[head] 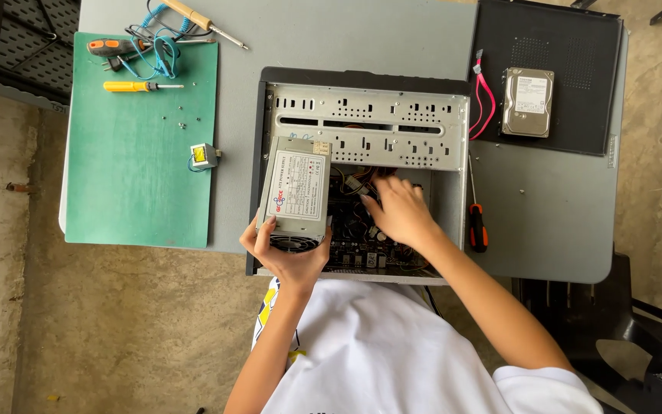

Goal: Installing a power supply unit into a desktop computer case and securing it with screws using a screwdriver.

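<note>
The left hand (289,257) is clamped round the near end of the power supply (295,193), thumb on one side and fingers on the other, palm under its fan grille; the box is a grey metal block, its top face carrying a white printed label with a small red mark, and it sits tilted up over the left side of the open computer case (369,123); its far end reaches the perforated metal drive cage (369,126). The right hand (400,208) is down inside the case, fingers spread and bent among a bundle of coloured cables (354,184); I cannot tell whether it pinches any one of them; under it lies the dark motherboard (354,249).

Beyond the case, on the grey worktop (545,207), a screwdriver with an orange and black handle (476,226) lies just beside the case's right wall; further off the black side panel (568,46) carries a silver hard drive (528,102) with a pink cable (484,100) at its left. To the left a green mat (139,184) holds a yellow screwdriver (139,87), an orange-handled tool (113,47), blue wire (164,54), a small transformer (202,156); a soldering iron (204,23) lies past the mat's top edge.
</note>
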